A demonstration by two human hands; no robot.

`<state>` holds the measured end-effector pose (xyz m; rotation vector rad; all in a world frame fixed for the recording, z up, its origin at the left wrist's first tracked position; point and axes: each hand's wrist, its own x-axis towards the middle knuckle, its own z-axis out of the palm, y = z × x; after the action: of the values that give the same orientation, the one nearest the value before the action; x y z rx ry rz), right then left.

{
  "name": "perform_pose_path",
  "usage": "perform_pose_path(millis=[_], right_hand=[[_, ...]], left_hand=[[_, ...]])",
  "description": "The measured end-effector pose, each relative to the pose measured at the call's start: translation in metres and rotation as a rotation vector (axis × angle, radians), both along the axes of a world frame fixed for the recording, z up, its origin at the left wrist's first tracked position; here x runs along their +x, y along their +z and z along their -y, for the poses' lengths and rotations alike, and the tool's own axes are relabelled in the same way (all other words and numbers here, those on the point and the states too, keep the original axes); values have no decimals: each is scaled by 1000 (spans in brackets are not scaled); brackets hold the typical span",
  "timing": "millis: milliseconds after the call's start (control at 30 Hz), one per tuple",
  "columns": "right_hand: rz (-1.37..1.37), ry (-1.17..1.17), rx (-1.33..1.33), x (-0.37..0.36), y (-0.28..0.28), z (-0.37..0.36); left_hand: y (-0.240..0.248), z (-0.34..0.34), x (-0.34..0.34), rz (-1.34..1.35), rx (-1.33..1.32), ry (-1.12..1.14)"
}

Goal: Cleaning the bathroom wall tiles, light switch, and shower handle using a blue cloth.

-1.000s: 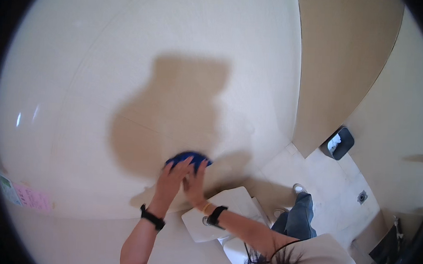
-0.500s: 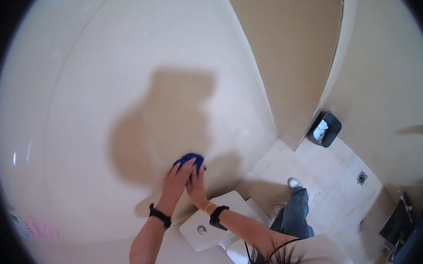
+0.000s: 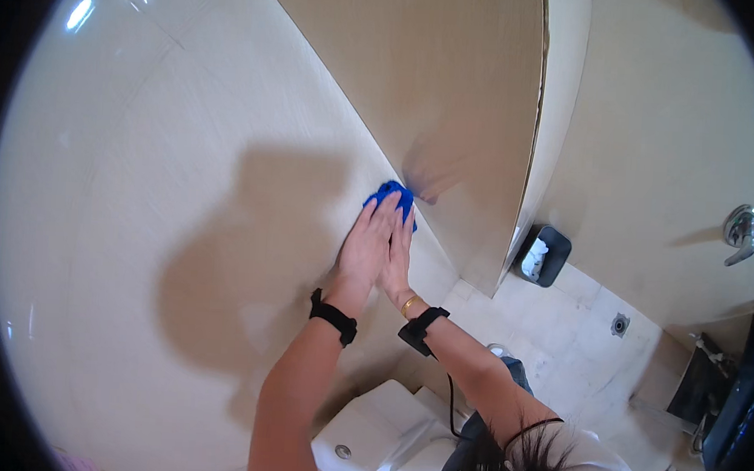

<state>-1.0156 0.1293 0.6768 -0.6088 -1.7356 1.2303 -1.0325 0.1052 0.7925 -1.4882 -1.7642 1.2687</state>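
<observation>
A crumpled blue cloth (image 3: 388, 193) is pressed flat to the pale wall (image 3: 256, 110), right where it meets the tan side panel (image 3: 453, 94). My left hand (image 3: 368, 248) lies over it with fingers stretched forward. Close alongside, my right hand (image 3: 398, 258) also presses on the cloth, its fingers partly hidden by the left hand. Both hands hold the cloth against the surface. The side panel shows a faint reflection of the hands. Each wrist wears a black band, and the right one also a gold bracelet.
Below my arms stands a white toilet (image 3: 367, 431) with a round flush button. A dark bin (image 3: 546, 257) with white paper inside sits past the panel's end. A floor drain (image 3: 620, 324) and a chrome lever fixture (image 3: 744, 236) are on the right.
Both hands and the cloth have slid up and to the right along the wall, reaching the corner by the side panel. The view has shifted too.
</observation>
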Motion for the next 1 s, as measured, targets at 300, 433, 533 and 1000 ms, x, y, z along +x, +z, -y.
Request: perform_pose_path(millis=[300, 433, 533, 1000], right_hand=[[-114, -203, 153, 8, 59, -8], [51, -155, 704, 48, 120, -52], [3, -215, 1120, 82, 200, -69], [651, -525, 1735, 126, 290, -115]], left_hand=[[37, 18, -16, 44, 296, -232], [63, 16, -17, 496, 704, -205], [95, 1, 1, 898, 1294, -210], [113, -99, 15, 1028, 1406, -618]])
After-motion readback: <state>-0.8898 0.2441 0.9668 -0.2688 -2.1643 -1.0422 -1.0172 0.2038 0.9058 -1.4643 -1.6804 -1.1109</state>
